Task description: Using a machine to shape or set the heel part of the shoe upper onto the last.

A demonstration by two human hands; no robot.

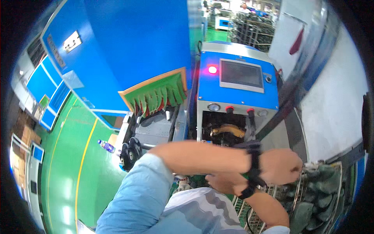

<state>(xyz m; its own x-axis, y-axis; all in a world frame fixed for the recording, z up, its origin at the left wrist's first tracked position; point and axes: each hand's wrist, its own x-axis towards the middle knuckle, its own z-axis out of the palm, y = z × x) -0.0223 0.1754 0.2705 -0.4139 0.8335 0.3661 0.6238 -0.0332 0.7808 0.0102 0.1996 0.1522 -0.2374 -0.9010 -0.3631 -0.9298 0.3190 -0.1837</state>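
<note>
My left forearm crosses in front of me to the right. My left hand (281,165) is closed, its back showing, beside a wire rack (339,181) of dark, flat, curved pieces (321,195); whatever it may hold is hidden. Beneath that forearm is my right hand (224,182), pointing left near my body, its fingers partly covered. Both wrists wear black bands. Beyond my arms stands a blue and white machine (237,58) with a dark screen (241,74), a glowing red lamp (212,70) and a brass-coloured curved part (230,130) in its opening.
On the left a big blue cabinet (136,39) has a green strip curtain (157,99) over a grey conveyor (156,126). Black shoes (130,152) sit at its near end. A bottle (106,146) is left of them. A slanted metal post (288,99) rises at right.
</note>
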